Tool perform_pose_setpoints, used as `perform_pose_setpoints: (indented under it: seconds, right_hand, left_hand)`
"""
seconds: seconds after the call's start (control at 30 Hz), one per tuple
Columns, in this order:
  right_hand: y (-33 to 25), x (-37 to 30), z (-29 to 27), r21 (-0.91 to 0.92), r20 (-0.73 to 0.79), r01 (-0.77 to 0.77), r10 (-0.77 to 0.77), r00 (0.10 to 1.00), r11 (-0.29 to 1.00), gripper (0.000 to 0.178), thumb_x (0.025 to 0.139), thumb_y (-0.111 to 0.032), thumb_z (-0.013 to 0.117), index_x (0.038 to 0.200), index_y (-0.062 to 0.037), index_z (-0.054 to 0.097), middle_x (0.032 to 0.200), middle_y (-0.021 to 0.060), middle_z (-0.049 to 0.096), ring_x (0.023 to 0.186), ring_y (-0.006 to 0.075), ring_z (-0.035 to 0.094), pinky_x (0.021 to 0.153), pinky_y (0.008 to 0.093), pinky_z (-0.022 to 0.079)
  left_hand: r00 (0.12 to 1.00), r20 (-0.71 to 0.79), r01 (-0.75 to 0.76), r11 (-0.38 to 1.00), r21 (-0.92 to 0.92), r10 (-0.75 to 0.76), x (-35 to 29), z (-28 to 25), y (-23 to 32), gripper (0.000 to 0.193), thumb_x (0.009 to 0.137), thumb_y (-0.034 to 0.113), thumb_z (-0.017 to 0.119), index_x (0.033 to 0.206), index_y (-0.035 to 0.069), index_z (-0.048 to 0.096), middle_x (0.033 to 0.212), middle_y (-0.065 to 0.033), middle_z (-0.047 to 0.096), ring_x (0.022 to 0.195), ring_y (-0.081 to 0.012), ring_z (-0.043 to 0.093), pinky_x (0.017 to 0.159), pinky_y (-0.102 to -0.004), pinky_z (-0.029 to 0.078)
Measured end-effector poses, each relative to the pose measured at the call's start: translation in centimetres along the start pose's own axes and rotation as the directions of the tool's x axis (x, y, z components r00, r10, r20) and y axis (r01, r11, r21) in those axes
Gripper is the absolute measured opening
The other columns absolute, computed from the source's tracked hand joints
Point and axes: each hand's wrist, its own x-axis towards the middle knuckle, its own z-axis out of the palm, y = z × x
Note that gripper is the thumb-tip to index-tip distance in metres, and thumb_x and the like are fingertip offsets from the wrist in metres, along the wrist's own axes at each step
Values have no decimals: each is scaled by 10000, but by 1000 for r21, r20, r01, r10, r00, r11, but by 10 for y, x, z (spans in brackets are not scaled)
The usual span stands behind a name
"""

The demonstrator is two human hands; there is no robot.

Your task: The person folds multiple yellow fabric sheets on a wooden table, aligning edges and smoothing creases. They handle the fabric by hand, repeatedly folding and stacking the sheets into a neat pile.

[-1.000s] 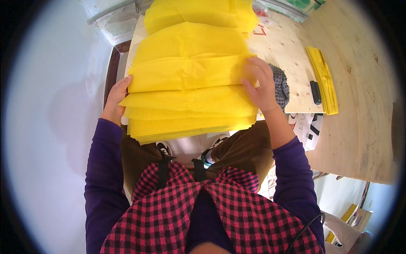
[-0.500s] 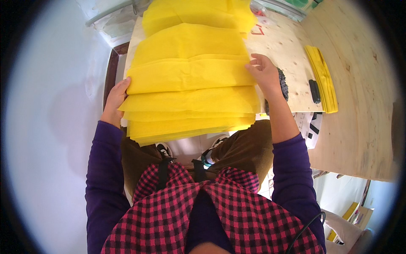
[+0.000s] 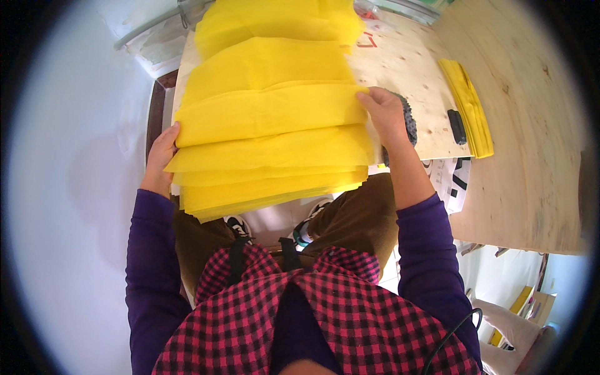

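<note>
A layered stack of thin yellow fabric sheets (image 3: 269,115) lies over the near edge of the table, its front layers hanging in uneven folds above my knees. At its left edge, my left hand (image 3: 161,159) grips the side of the sheets, its fingers partly hidden behind them. My right hand (image 3: 386,117) pinches the right edge of an upper yellow sheet between thumb and fingers. Right beside that wrist, a dark grey bumpy object (image 3: 409,119) sits on the table, partly covered by my forearm.
Another yellow fabric pile (image 3: 275,25) lies at the far end of the wooden table (image 3: 419,81). On the right are a small black object (image 3: 457,127) and a folded yellow strip bundle (image 3: 467,109), near an upright plywood panel (image 3: 519,125). A pale wall (image 3: 75,175) stands close on the left.
My right hand's fingers, loosely spread at the sheet's edge before, have closed on it. My left hand stays at the left edge. The whole view has shifted slightly.
</note>
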Motion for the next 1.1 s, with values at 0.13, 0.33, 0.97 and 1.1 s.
perform_pose_setpoints:
  seconds: [0.13, 0.33, 0.97, 1.1]
  right_hand:
    - [2, -8, -1, 123, 5, 13, -13, 1000, 992, 95, 866, -95, 671, 881, -1, 676, 738, -51, 592, 663, 27, 479, 606, 189, 386]
    - [7, -21, -9, 63, 47, 16, -19, 999, 998, 102, 862, -29, 645, 959, -2, 665, 886, 19, 674, 821, 83, 591, 754, 223, 457]
    - [25, -62, -35, 249, 125, 255, -292, 948, 934, 269, 802, 166, 540, 924, -30, 679, 1036, 57, 658, 997, 143, 604, 912, 264, 457]
    - [28, -67, -34, 241, 133, 263, -300, 945, 934, 301, 771, 187, 539, 914, -38, 678, 1067, 67, 650, 1038, 163, 595, 942, 283, 448]
  left_hand:
    - [1000, -26, 11, 1000, 13, -10, 2, 0, 0, 391, 985, 315, 510, 1188, -16, 556, 1123, -118, 634, 998, -200, 626, 844, -324, 514]
    - [998, -46, 32, 999, -19, -33, -3, 6, 4, 448, 999, 363, 464, 1239, -10, 531, 1160, -122, 625, 1017, -206, 622, 877, -329, 499]
    - [998, 45, 35, 998, -46, -33, -7, 13, 8, 420, 1008, 311, 435, 1266, -13, 507, 1192, -140, 607, 1060, -226, 611, 900, -346, 506]
    - [998, 50, 30, 999, -12, -29, -8, 12, 9, 387, 998, 285, 461, 1236, -13, 526, 1161, -134, 622, 1029, -220, 624, 876, -343, 520]
